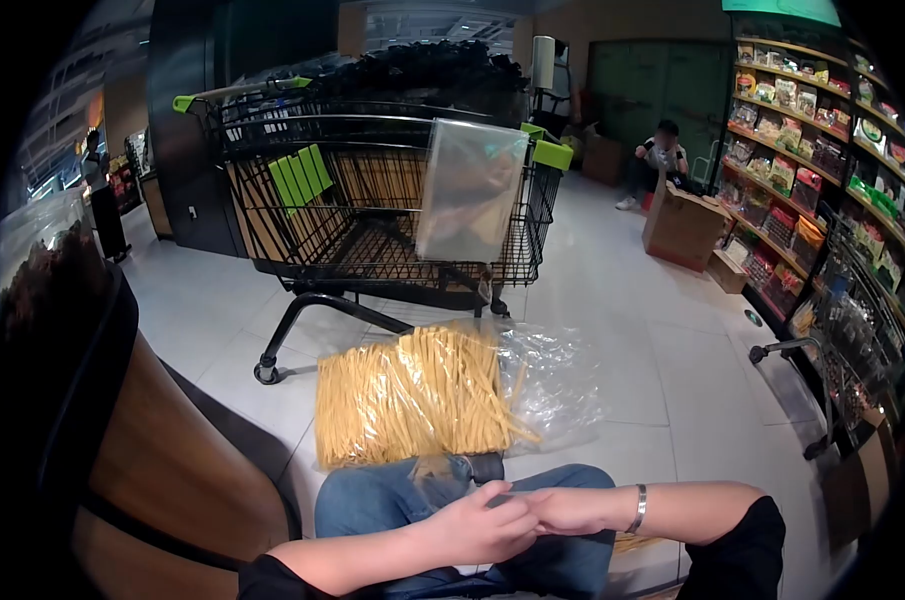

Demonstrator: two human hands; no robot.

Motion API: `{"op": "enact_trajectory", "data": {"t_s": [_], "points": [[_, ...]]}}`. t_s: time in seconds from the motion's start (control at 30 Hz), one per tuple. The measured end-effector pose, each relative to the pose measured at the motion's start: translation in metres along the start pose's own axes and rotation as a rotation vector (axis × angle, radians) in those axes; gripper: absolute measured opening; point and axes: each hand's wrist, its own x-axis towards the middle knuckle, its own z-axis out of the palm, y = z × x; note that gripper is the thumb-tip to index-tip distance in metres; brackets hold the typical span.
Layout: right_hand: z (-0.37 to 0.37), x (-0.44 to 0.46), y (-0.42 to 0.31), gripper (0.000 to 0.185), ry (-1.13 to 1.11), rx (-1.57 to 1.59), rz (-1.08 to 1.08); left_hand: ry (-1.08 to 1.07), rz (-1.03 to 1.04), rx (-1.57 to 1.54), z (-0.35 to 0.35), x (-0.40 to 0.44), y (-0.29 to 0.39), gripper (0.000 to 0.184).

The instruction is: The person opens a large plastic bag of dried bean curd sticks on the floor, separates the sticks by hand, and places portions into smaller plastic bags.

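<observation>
Above my lap, both hands meet with their fingers curled together. My left hand point(487, 527) is closed, its thumb and forefinger near the fingers of the other hand. My right hand point(570, 509), with a metal bracelet point(639, 508) at the wrist, is closed too. What they pinch, if anything, is hidden. A see-through film point(438, 482) shows over my jeans just beyond my left hand; whether I hold it cannot be made out. On the floor before my knees lies a big clear plastic bag point(557, 385) full of long yellow strips point(402, 395).
A black shopping cart point(322, 215) with green parts stands ahead, dark material point(422, 80) piled on top and a clear sleeve point(472, 190) on its side. Left is a rounded wooden counter point(177, 450). Right are stocked shelves point(787, 130), a cardboard box point(682, 228) and a crouching person point(662, 155).
</observation>
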Motion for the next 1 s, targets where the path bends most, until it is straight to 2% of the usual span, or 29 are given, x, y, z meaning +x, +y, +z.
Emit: {"op": "enact_trajectory", "data": {"t_s": [0.03,0.1,0.13,0.2,0.23,0.3,0.33,0.37,0.43,0.47,0.5,0.57,0.6,0.63,0.7,0.77,0.83,0.87,0.9,0.97,1.0], "points": [[-0.002,0.007,0.007,0.038,-0.004,0.002,0.005,-0.003,-0.005,-0.003,-0.001,0.0,0.001,0.007],[-0.009,0.023,0.021,0.039,-0.068,-0.037,-0.303,-0.234,0.083,0.087,-0.004,0.0,0.002,0.006],[-0.012,0.024,0.022,0.039,-0.07,-0.039,-0.3,-0.234,0.079,0.087,-0.002,0.0,0.002,0.006],[-0.014,0.023,0.02,0.042,0.019,-0.507,-0.592,-0.175,0.207,0.235,0.003,0.0,0.007,0.007],[-0.017,0.027,0.022,0.042,0.011,-0.507,-0.583,-0.177,0.196,0.232,0.005,0.0,0.011,0.007],[-0.026,0.039,0.025,0.046,0.144,-0.717,-0.696,-0.022,0.137,0.278,0.008,-0.001,0.02,0.008],[-0.027,0.044,0.025,0.047,0.274,-0.799,-0.65,0.066,0.135,0.183,0.01,0.0,0.021,0.014],[-0.027,0.048,0.024,0.047,0.265,-0.79,-0.642,0.059,0.126,0.175,0.015,0.001,0.025,0.014],[-0.024,0.057,0.025,0.047,0.398,-0.951,-0.83,-0.083,0.195,0.199,0.02,0.007,0.034,0.016],[-0.024,0.067,0.029,0.045,0.427,-0.958,-0.873,-0.14,0.186,0.113,0.019,0.012,0.04,0.017],[-0.018,0.066,0.029,0.045,0.421,-0.946,-0.87,-0.149,0.182,0.103,0.022,0.013,0.044,0.017],[-0.006,0.058,0.028,0.043,0.346,-1.168,-0.732,-0.264,0.328,0.113,0.026,0.014,0.056,0.018],[-0.005,0.061,0.031,0.042,0.373,-1.194,-0.8,-0.375,0.357,0.075,0.023,0.019,0.06,0.02],[-0.004,0.06,0.032,0.044,0.398,-1.203,-0.814,-0.381,0.343,0.042,0.024,0.02,0.063,0.02],[0.0,0.057,0.03,0.047,0.408,-1.271,-0.704,-0.323,0.29,0.111,0.028,0.019,0.067,0.018],[-0.002,0.055,0.03,0.05,0.382,-1.279,-0.645,-0.397,0.306,0.075,0.028,0.019,0.067,0.018],[0.004,0.041,0.019,0.05,0.45,-1.456,-0.683,0.059,0.158,-0.179,0.034,0.013,0.063,0.021],[0.003,0.037,0.018,0.05,0.447,-1.454,-0.68,0.141,0.132,-0.149,0.03,0.01,0.062,0.027],[0.0,0.033,0.017,0.051,0.454,-1.509,-0.718,0.14,0.132,-0.154,0.02,0.009,0.055,0.027],[-0.008,0.029,0.02,0.051,0.459,-1.56,-0.752,0.147,-0.083,-0.208,0.001,0.006,0.034,0.042],[-0.013,0.029,0.023,0.052,0.403,-1.632,-0.754,0.145,-0.083,-0.211,-0.003,-0.001,0.025,0.042]]}}
